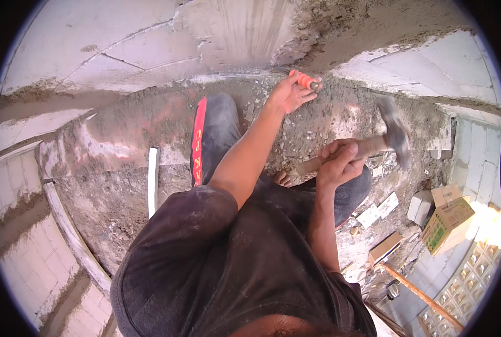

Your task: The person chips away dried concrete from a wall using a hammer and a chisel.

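Note:
My left hand (288, 98) reaches forward and is closed around a chisel with an orange grip (305, 81). The chisel's shank points up and left toward the foot of the wall, where its tip is hard to make out. In my right hand (340, 162) is a hammer (397, 136), gripped by its light wooden handle. The hammer head, slightly blurred, sits to the right of that hand, apart from the chisel. Rough grey mortar (335, 42) covers part of the wall just beyond the chisel.
Pale block walls (132, 50) rise ahead and at both sides. Rubble lies over the dirt floor (110, 196). A white strip (153, 182) is left of my knee. An open cardboard box (448, 223), a grey block (420, 207) and a wooden pole (422, 295) are at right.

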`<state>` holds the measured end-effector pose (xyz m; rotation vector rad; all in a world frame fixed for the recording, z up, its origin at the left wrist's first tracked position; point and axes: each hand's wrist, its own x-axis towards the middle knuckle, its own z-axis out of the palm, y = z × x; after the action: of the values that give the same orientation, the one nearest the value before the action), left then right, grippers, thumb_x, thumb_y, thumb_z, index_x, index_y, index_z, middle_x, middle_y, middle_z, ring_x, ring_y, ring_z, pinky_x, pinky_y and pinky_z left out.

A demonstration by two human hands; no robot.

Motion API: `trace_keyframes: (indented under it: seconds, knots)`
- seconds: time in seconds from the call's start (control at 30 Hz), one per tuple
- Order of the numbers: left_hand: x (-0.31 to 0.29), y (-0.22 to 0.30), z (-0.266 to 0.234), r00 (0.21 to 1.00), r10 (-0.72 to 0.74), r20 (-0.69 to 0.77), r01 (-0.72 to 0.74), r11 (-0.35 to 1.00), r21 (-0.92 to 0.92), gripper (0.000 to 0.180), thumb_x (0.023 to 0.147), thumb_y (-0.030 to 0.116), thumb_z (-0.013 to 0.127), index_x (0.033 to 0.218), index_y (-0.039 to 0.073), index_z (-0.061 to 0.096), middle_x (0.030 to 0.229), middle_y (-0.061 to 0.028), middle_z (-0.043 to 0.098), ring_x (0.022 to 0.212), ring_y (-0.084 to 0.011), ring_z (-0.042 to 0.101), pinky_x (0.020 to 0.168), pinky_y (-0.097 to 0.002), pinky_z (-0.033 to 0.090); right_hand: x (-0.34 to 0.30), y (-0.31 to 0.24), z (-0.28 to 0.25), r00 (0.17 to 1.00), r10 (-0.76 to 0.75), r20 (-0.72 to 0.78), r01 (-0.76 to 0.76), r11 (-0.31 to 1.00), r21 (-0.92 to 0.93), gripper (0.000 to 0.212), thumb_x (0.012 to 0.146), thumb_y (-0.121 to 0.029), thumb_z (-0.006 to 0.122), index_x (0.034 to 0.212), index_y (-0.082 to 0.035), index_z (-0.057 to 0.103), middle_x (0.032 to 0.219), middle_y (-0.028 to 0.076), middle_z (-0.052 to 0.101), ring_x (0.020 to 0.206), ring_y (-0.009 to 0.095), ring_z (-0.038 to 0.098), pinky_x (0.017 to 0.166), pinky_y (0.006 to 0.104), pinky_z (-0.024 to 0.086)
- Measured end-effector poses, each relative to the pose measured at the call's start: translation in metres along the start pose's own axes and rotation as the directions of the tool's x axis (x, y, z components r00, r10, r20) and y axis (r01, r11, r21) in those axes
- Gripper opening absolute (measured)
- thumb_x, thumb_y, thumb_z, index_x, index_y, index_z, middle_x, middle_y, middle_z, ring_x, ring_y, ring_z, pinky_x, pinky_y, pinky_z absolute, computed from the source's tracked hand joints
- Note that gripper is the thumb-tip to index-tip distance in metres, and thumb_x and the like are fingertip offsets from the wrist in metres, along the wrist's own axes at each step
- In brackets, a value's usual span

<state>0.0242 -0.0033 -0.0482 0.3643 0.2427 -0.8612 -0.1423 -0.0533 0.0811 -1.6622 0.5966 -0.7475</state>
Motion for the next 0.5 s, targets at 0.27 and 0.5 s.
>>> trace_keyframes:
  seconds: [0.27, 0.5]
  knots:
    - [0.004, -0.001, 0.006, 0.986, -0.023, -0.164, 0.014, 0.998, -0.054, 0.039, 0.106, 0.037, 0.035, 0.122, 0.004, 0.049, 0.14, -0.0219, 0.051, 0.132, -0.0387, 0.047, 0.116, -0.0574, 0.026, 0.01, 0.026, -0.01, 0.924, 0.361, 0.13, -0.329, 0.919, -0.217, 0.032, 0.102, -0.023, 0.049, 0.074, -0.008, 0.051, 0.057, -0.002, 0.047, 0.045, 0.007, 0.047, 0.037, 0.0233, 0.034]
    - [0.004, 0.003, 0.006, 1.0, -0.014, -0.017, 0.013, 1.0, -0.024, 0.039, 0.107, 0.037, 0.032, 0.121, 0.005, 0.049, 0.142, -0.022, 0.049, 0.135, -0.0373, 0.044, 0.117, -0.0577, 0.024, 0.006, 0.061, 0.0, 0.998, -0.057, 0.032, 0.062, 0.98, -0.19, 0.033, 0.101, -0.028, 0.054, 0.08, -0.003, 0.051, 0.06, 0.003, 0.052, 0.048, 0.011, 0.05, 0.041, 0.0279, 0.039]
